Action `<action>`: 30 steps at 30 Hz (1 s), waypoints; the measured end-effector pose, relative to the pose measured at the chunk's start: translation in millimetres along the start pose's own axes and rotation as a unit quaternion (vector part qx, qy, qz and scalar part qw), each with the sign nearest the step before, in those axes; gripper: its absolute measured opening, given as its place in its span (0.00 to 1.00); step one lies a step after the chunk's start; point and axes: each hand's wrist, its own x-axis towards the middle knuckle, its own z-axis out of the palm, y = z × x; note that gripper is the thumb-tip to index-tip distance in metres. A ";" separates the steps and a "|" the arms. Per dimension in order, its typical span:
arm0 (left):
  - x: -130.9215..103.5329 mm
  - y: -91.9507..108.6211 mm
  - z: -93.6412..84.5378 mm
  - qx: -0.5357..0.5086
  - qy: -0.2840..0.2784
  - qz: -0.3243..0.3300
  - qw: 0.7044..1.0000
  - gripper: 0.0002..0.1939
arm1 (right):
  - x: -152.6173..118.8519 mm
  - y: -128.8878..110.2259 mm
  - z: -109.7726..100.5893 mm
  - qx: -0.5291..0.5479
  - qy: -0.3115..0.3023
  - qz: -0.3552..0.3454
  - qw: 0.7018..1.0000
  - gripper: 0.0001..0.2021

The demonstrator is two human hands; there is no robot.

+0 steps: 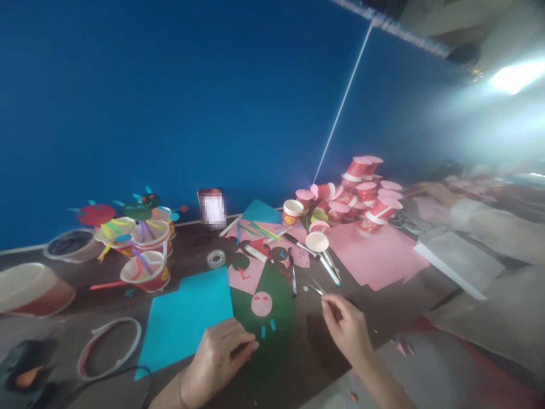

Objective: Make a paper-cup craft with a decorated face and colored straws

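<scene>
My left hand (223, 349) is closed in a pinch over the near edge of the dark green paper (276, 309). What its fingertips hold, if anything, is too small to tell. My right hand (349, 326) has its fingers closed at the near end of small scissors (315, 287), whose thin blades point away, slightly apart. Between the hands lies a round pink paper face (261, 304) with red eye shapes. Two small blue paper strips (268, 328) sit just below it. A blue paper sheet (187, 315) lies beside my left hand.
Decorated paper cups (147, 272) stand at left, near a tape roll (216, 259). A black marker (292, 271) and glue stick (256, 253) lie ahead. Red cups with pink lids (378, 213) are piled by the blue wall. Another person's arm (489, 221) reaches in at right.
</scene>
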 end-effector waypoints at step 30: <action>-5.8 -15.1 -9.2 -0.064 0.107 -0.197 0.972 0.20 | -5.4 -29.1 34.1 0.028 -0.006 -0.038 0.999 0.05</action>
